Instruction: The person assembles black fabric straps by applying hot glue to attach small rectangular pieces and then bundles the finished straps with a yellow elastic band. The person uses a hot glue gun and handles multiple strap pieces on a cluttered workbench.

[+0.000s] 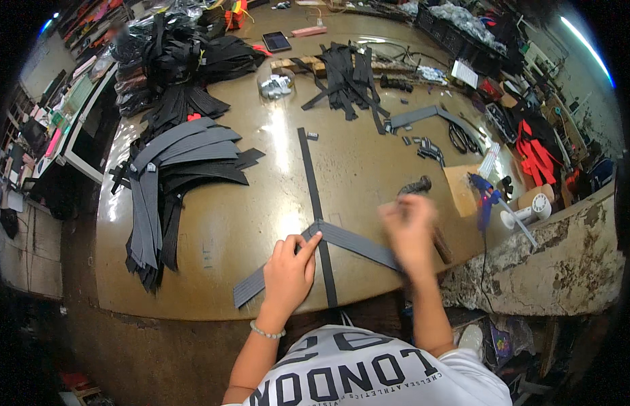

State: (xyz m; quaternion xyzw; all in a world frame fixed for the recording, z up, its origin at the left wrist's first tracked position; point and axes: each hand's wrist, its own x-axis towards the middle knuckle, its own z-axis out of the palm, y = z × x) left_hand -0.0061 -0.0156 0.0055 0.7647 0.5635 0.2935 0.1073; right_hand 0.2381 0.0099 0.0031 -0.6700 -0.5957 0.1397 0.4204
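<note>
So, a gray ribbed band (359,247) lies near the middle of the table's near side, bent at a point like a roof. Its point faces the far side. One leg slants near and left, and the other slants near and right. A thin black strip (310,172) runs from far to near and crosses the gray band at the bend.

The left hand (288,271) lies on top of the gray band, with its thumb tip on the bend. Its fingers are bent a bit but not closed round the band. A bead bracelet (267,332) is on that wrist. The right hand (409,227) is blurry, above the right leg of the band, so I cannot tell if it grips something. A hammer (441,245) lies just beside that hand, with its head farther away and its handle coming near.

A small tag (313,137) sits by the strip's far end. On the left there is a big pile of gray bands (145,216). On the far side lie a heap of black straps (345,78) and a phone (276,41). To the right are black scissors (460,137), a blue glue gun (486,196) and some red straps (533,152). All this is around a shiny brown table (362,169).
</note>
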